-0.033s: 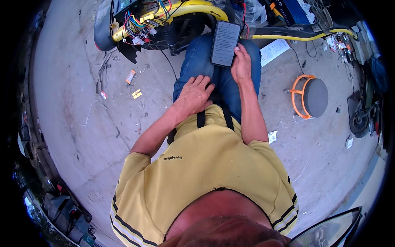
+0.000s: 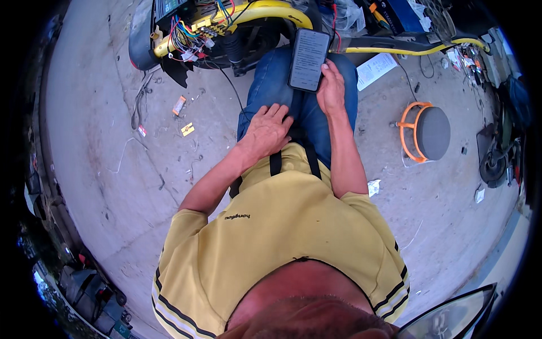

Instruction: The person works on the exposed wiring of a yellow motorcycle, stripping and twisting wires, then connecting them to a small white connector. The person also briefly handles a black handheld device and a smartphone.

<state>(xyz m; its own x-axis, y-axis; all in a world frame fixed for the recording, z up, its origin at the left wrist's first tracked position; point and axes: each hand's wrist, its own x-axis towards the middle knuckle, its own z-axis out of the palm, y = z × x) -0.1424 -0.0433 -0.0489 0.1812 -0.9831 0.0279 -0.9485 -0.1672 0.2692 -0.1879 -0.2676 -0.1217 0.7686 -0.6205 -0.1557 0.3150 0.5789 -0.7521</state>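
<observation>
A black smartphone (image 2: pixel 309 61) with lines of text on its lit screen is held upright over my lap. My right hand (image 2: pixel 331 90) grips its lower right edge, thumb along the side; the fingers beneath are partly hidden. On my left thigh, over the blue jeans (image 2: pixel 270 79), my left hand (image 2: pixel 269 129) lies flat with its fingers a little apart and holds nothing. Just beyond my knees stands a yellow-framed scooter (image 2: pixel 271 10), partly stripped. A bundle of coloured wires with connectors (image 2: pixel 186 39) hangs out of it at the left.
To the right, an orange-framed round stool (image 2: pixel 433 134) lies on its side on the concrete floor. A white printed sheet (image 2: pixel 375 72) is by my right knee. A blue box (image 2: pixel 403 16) sits at the far right of the scooter. Small packets (image 2: pixel 187 129) and cables (image 2: pixel 138 101) litter the floor at left.
</observation>
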